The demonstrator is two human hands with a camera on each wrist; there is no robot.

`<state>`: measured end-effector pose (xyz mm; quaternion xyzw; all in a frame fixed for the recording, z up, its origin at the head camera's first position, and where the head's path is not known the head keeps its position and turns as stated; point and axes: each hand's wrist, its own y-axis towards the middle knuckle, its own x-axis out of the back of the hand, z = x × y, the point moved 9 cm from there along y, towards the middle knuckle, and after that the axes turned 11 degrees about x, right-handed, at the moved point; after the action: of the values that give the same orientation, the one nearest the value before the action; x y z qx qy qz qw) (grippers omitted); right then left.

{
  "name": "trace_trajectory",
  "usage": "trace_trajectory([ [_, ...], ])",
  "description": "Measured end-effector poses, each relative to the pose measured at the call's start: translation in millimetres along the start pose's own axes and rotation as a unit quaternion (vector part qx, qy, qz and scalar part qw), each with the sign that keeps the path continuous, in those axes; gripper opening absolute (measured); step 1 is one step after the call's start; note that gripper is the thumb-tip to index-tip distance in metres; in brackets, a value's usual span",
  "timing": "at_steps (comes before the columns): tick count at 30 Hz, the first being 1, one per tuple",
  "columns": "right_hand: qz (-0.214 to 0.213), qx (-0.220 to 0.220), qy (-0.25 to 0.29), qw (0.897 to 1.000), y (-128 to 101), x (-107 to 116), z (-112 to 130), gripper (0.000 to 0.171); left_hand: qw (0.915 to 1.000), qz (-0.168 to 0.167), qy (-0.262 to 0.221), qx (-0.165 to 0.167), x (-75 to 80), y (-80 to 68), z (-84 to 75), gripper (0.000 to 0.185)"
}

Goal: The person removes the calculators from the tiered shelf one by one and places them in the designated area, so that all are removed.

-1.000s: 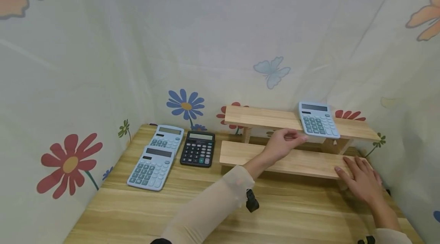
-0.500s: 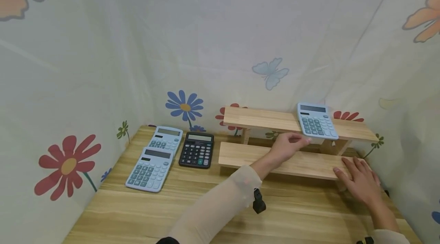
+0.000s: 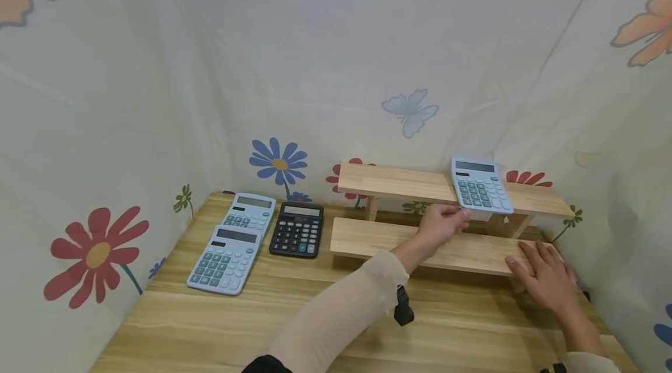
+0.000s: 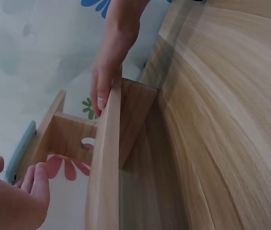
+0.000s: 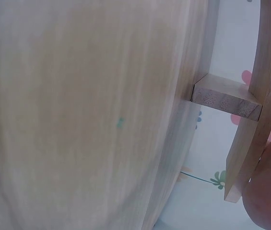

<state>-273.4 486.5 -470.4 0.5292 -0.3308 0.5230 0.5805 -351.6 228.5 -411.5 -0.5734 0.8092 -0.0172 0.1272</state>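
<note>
In the head view, a light-blue calculator (image 3: 480, 186) lies on the right half of the upper shelf board (image 3: 394, 180), its lower edge over the front. My left hand (image 3: 438, 227) has its fingers curled at the calculator's lower left corner. Seen from the left wrist, its digits sit on either side of the calculator's (image 4: 20, 151) edge and appear to pinch it. My right hand (image 3: 548, 274) rests with fingers extended on the right end of the lower shelf board (image 3: 367, 236); the left wrist view also shows this right hand (image 4: 106, 72) on the board.
Left of the wooden shelf, a black calculator (image 3: 297, 230) lies on the wooden table (image 3: 210, 332). Beside it, one light-blue calculator (image 3: 223, 262) overlaps another light-blue calculator (image 3: 249, 209). Flower-printed cloth (image 3: 315, 58) closes off the back and sides.
My left hand has shifted slightly right along the calculator's lower edge, and its fingers are more curled. The calculator keeps its place on the shelf. My right hand stays put.
</note>
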Motion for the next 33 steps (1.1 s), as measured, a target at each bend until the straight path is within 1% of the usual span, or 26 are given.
trace_trajectory([
  [5,-0.007,0.003,-0.002,1.000,0,1,0,0.075,0.9992,-0.008,-0.038,-0.009,-1.3,2.4,0.1,0.022],
  [10,-0.006,0.002,-0.001,1.000,0,1,2,0.076,0.9989,-0.012,-0.042,-0.015,-2.8,3.8,-3.7,0.018],
  [14,-0.001,0.000,0.000,1.000,0,0,1,0.076,0.9983,-0.022,-0.052,-0.014,-2.3,8.1,-3.2,0.018],
  [20,0.002,0.000,0.001,1.000,0,-3,2,0.076,0.9942,-0.032,-0.102,-0.005,-1.0,9.3,3.9,0.011],
  [22,0.003,-0.002,0.002,1.000,0,-3,3,0.077,0.9924,-0.028,-0.120,-0.001,0.1,8.3,7.7,0.009],
  [26,0.003,-0.008,0.000,1.000,-1,-2,4,0.078,0.9891,-0.009,-0.147,0.003,2.7,4.2,13.8,0.007],
  [30,-0.001,-0.007,-0.001,1.000,-1,-1,3,0.078,0.9863,0.016,-0.164,0.007,6.3,-1.4,17.5,0.007],
  [33,-0.005,-0.006,-0.004,1.000,-1,0,2,0.077,0.9846,0.042,-0.169,0.015,6.5,-4.8,19.7,0.007],
])
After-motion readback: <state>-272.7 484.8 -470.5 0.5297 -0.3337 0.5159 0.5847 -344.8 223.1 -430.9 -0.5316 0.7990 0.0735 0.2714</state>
